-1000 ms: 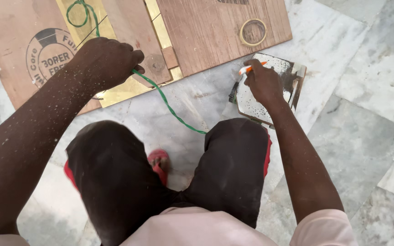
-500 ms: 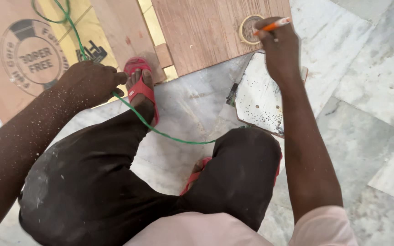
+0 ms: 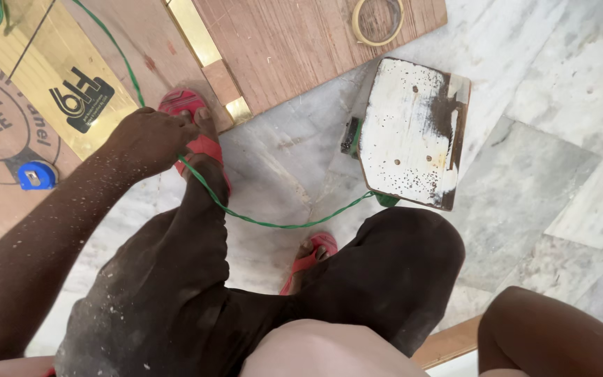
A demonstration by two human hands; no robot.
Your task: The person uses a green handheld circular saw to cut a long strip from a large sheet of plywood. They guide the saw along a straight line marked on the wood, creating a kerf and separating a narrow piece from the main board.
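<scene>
Green cord [image 3: 266, 222] runs across the marble floor [image 3: 539, 105], and the left hand [image 3: 149, 139] has its fingers [image 3: 188, 120] grasping it beside a red sandal [image 3: 193, 126] at the plywood's [image 3: 294, 42] edge. Only the right forearm shows, its fingers out of sight. Tape roll [image 3: 378, 21] lies on the plywood.

Two red sandals [image 3: 197, 132], one tape roll [image 3: 378, 19], one green cord [image 3: 266, 222].

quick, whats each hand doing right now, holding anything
Left hand: curled shut, resting at the red sandal beside the green cord; whether it grips either cannot be told.
Right hand: out of view; only the forearm shows at the lower right.
</scene>
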